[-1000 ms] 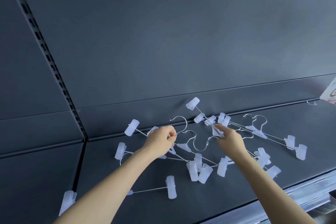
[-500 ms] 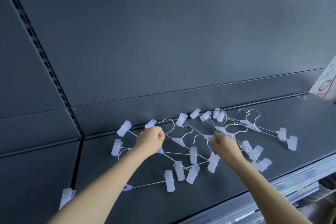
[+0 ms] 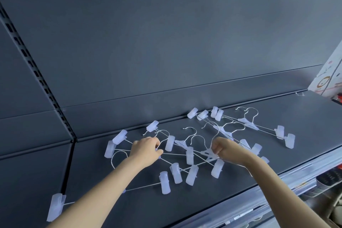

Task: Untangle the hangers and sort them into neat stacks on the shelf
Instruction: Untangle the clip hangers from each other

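Note:
A tangle of several wire clip hangers with translucent white clips lies spread over the dark grey shelf. My left hand grips the neck of one hanger at the left of the tangle, fingers curled round the wire. My right hand pinches the white centre piece of another hanger in the middle. Two hangers lie together at the right, apart from my hands. One hanger lies nearest the front, partly under my left forearm.
A slotted upright runs down the back panel at the left. A printed white box stands at the far right of the shelf. The shelf's front edge carries a clear price strip, with a lower shelf below it.
Both hands have pulled back toward the shelf front, dragging their hangers. The raised hanger has dropped flat, and the tangle has spread out lower on the shelf.

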Demonstrator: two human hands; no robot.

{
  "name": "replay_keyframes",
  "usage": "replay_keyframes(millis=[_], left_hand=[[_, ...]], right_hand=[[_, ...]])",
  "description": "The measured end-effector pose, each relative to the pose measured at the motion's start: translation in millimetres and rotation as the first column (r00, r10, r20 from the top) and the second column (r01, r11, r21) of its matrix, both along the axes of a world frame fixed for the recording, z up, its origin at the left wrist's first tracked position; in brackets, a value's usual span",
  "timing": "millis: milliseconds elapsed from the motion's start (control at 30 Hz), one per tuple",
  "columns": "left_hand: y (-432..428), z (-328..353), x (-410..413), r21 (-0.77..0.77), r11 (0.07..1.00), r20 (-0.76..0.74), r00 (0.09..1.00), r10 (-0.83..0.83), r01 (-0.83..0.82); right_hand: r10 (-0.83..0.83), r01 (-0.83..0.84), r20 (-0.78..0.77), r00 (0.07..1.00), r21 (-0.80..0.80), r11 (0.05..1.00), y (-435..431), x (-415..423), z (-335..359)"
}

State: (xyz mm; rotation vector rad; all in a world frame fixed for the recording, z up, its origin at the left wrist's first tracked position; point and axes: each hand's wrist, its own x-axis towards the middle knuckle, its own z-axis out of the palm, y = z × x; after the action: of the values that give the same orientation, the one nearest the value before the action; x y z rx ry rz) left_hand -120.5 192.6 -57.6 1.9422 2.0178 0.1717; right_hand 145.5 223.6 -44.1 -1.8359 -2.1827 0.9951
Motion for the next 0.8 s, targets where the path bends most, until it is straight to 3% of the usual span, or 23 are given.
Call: replay_keyframes(millis=[200,367,533,600,733,800], left_hand=[[0.5,-2.0,6.6,0.128,0.992,-0.122,0.992,0.037,-0.022],[9.0,-0.6,23.1,0.256,0.966,-0.097,0.995,-0.012,0.036],[19.0,-3.2,19.5,0.19,0.982,-0.084,0.996,0.036,-0.019],[18.6,-3.3,16.4,0.171,0.984,-0.078,0.995,0.055,-0.041],[11.8,-1.5,9.9,0.066,0.992,0.109,0.99,0.095,-0.103],[11.4,-0.4,3.0,0.127,0.984,0.105,0.988,0.111,-0.124]], right_hand=[[0.024,-0.019,0.105,0.994,-0.048,0.999,3.1,5.3,-6.6],[-0.009,0.01,0.023,1.0,-0.05,0.999,3.6,-0.8,-7.9],[0.028,-0.031,0.172,0.985,0.011,0.999,-3.0,-17.8,-12.1],[0.017,-0.022,0.132,0.991,0.035,0.999,-2.8,-20.9,-17.1],[-0.107,0.105,0.028,0.994,0.083,0.991,-0.4,-14.8,-20.5],[-0.142,0.139,0.015,0.99,0.129,0.982,0.4,-14.0,-18.1]])
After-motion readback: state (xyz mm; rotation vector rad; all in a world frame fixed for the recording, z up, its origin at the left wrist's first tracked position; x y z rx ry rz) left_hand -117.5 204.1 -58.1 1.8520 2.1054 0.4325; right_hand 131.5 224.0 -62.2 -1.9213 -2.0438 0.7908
